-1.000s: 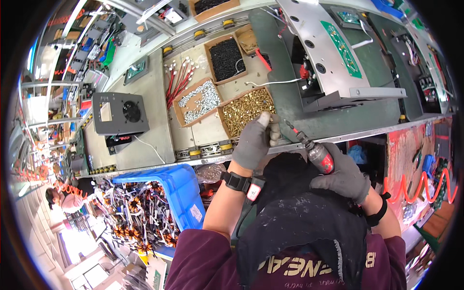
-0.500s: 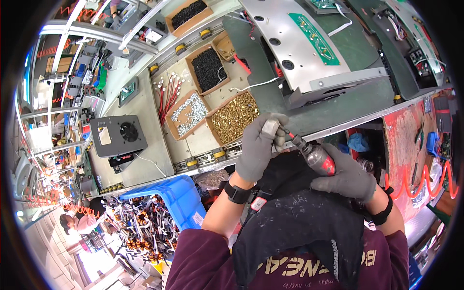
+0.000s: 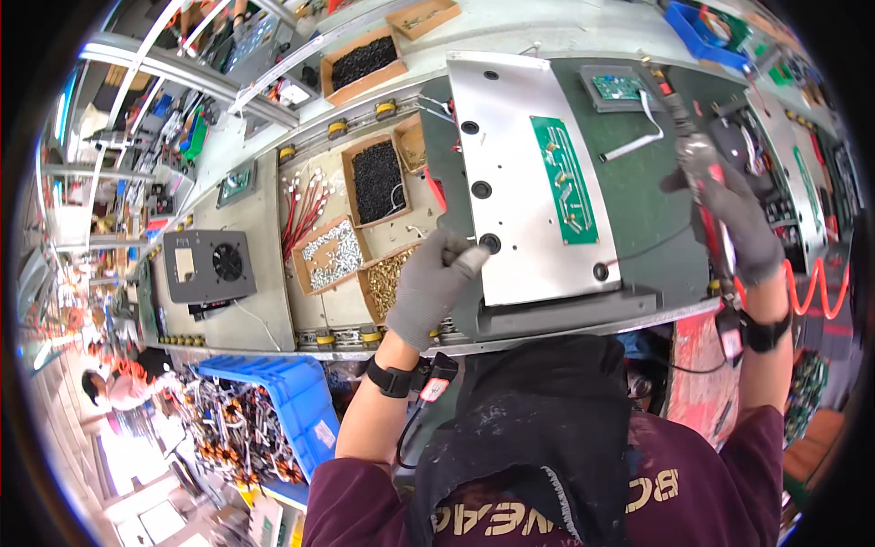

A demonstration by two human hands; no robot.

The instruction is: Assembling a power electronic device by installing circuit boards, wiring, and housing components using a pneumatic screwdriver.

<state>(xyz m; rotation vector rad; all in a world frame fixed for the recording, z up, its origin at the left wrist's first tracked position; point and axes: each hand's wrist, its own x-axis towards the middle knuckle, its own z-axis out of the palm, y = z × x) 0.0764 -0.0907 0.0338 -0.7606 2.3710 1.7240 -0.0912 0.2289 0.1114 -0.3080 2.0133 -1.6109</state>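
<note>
At the middle of the counter (image 3: 269,264), a silver metal panel (image 3: 510,182) lies with its long sides running from near to far, a green circuit board (image 3: 570,182) on its right half and black-ringed holes down its left side. By the panel's near left part, the gloved left hand (image 3: 433,287) has its thumb and fingers drawn close together; I cannot tell whether that grip pinches anything small or touches the metal. Well to the right, the gloved right hand (image 3: 746,228) has its grip wrapped round a power screwdriver (image 3: 697,153), held over the dark green mat (image 3: 638,196) and pointing toward the far side. Between screwdriver and panel sits a small framed board (image 3: 620,87) with a flat white cable (image 3: 631,145). Left of the panel, cardboard boxes (image 3: 385,218) hold brass-coloured screws (image 3: 387,278), partly behind the left hand, silver screws (image 3: 333,255) and, farther off, black screws (image 3: 376,178). Farther left stands a grey fan box (image 3: 208,266). Near left, a blue crate (image 3: 296,401) is packed with wiring (image 3: 237,419).
</note>
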